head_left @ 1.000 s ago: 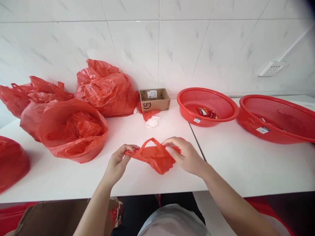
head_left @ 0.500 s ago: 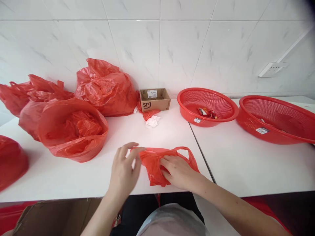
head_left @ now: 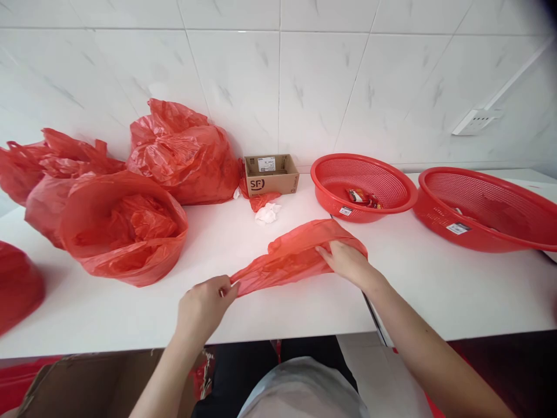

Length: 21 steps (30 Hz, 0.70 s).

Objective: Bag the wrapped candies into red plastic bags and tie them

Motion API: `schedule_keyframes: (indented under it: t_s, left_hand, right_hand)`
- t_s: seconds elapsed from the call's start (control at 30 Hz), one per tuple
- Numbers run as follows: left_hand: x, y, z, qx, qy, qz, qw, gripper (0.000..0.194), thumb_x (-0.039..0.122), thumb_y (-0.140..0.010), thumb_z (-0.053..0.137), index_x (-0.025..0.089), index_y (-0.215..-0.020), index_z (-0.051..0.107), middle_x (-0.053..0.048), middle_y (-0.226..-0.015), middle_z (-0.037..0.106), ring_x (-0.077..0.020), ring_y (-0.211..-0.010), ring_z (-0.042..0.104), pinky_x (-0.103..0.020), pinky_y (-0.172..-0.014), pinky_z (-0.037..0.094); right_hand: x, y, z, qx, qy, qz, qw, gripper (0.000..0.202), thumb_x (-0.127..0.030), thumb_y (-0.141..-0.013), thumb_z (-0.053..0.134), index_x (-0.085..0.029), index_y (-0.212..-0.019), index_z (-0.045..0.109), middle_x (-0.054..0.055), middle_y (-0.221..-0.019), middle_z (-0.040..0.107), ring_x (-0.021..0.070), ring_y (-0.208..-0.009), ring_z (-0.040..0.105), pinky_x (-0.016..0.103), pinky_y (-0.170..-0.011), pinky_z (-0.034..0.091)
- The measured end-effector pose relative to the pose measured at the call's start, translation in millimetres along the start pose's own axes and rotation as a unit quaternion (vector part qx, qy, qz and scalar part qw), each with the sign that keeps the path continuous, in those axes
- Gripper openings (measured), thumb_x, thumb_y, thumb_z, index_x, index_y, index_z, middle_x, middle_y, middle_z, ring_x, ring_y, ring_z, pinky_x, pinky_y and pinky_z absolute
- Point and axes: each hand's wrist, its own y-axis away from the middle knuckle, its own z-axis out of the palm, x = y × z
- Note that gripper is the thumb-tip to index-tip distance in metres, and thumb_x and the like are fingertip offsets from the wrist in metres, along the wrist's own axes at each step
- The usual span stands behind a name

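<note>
Bright, diffuse light washes the table (head_left: 278, 316) nearly white and shows through the held bag (head_left: 287, 261). Shadows are soft; highlights glint on the big bag (head_left: 187, 157). The carton (head_left: 96, 389) below sits dim. Wide-angle distortion stretches the right basket (head_left: 483, 239); the top right corner darkens.

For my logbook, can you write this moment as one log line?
left hand: gripping red bag; right hand: at bag's other end; bag: spans both hands
</note>
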Motion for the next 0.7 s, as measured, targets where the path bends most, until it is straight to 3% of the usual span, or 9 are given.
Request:
schedule_keyframes:
  t_s: [0.1,0.13,0.2,0.27,0.37,0.47,0.6,0.7]
  left_hand:
    - [0.6,-0.1,-5.3,0.041,0.034,-0.005,0.999,0.015,0.041,-0.081,0.062,0.027,-0.079,0.060,0.000,-0.077,0.066,-0.0170,-0.055,0.055,-0.026,-0.053,0.038]
    - [4.2,0.0,-2.5,0.058,0.052,0.003,0.997,0.021,0.041,-0.080,0.065,0.029,-0.097,0.062,-0.003,-0.099,0.067,-0.0194,-0.067,0.062,-0.029,-0.058,0.044]
    - [13.4,-0.5,7.6,0.083,0.078,0.017,0.993,0.056,0.041,-0.079,0.067,0.034,-0.132,0.049,-0.009,-0.135,0.053,-0.0259,-0.095,0.065,-0.034,-0.067,0.050]
    - [22.2,-2.2,19.5,0.090,0.082,0.018,0.992,0.070,0.042,-0.080,0.067,0.037,-0.144,0.038,-0.011,-0.150,0.037,-0.0322,-0.114,0.059,-0.039,-0.071,0.053]
    - [34.8,-4.5,34.7,0.093,0.088,0.033,0.991,0.063,0.041,-0.082,0.067,0.036,-0.141,0.045,-0.012,-0.156,0.028,-0.0358,-0.117,0.057,-0.043,-0.071,0.055]
    - [52.1,-4.2,49.7,0.095,0.127,0.057,0.986,0.042,0.040,-0.084,0.066,0.031,-0.124,0.060,-0.011,-0.156,0.024,-0.0311,-0.112,0.060,-0.042,-0.073,0.057]
    - [65.5,-12.0,68.4,0.045,0.150,0.072,0.985,0.021,0.031,-0.092,0.055,0.028,-0.108,0.068,-0.009,-0.125,0.053,-0.0194,-0.098,0.064,-0.032,-0.080,0.058]
    - [45.5,-31.1,64.3,0.017,0.107,0.066,0.992,0.032,0.009,-0.088,0.049,0.026,-0.099,0.073,-0.006,-0.109,0.059,-0.0168,-0.089,0.066,-0.029,-0.082,0.056]
  right_hand:
    - [0.0,3.8,-4.2,-0.035,-0.015,-0.064,0.997,0.037,-0.036,-0.087,0.066,-0.021,-0.120,0.068,0.014,-0.116,0.071,0.0362,-0.107,0.066,0.044,-0.083,0.053]
    - [-3.0,6.8,-2.2,-0.049,-0.014,-0.091,0.995,0.049,-0.037,-0.084,0.069,-0.023,-0.130,0.062,0.012,-0.128,0.066,0.0364,-0.117,0.061,0.046,-0.090,0.051]
    - [-10.3,11.8,4.3,-0.071,0.005,-0.120,0.990,0.064,-0.035,-0.082,0.070,-0.028,-0.143,0.052,0.011,-0.146,0.051,0.0384,-0.130,0.049,0.052,-0.101,0.043]
    - [-17.0,14.4,10.3,-0.095,0.024,-0.122,0.988,0.065,-0.035,-0.081,0.070,-0.032,-0.144,0.051,0.010,-0.156,0.037,0.0404,-0.136,0.042,0.056,-0.105,0.039]
    - [-25.7,16.4,14.6,-0.141,0.037,-0.133,0.980,0.055,-0.035,-0.080,0.070,-0.033,-0.134,0.061,0.008,-0.160,0.028,0.0408,-0.138,0.037,0.056,-0.105,0.038]
    - [-35.5,19.0,18.5,-0.157,0.064,-0.174,0.970,0.043,-0.032,-0.081,0.067,-0.030,-0.124,0.068,0.008,-0.157,0.033,0.0406,-0.139,0.033,0.057,-0.108,0.034]
    - [-43.0,21.9,26.6,-0.184,0.098,-0.231,0.950,0.041,-0.030,-0.082,0.066,-0.023,-0.122,0.069,0.012,-0.150,0.039,0.0422,-0.139,0.030,0.058,-0.113,0.027]
    - [-33.4,20.6,19.1,-0.239,0.096,-0.219,0.941,0.049,-0.033,-0.082,0.066,-0.030,-0.131,0.064,0.010,-0.150,0.042,0.0412,-0.136,0.037,0.056,-0.109,0.033]
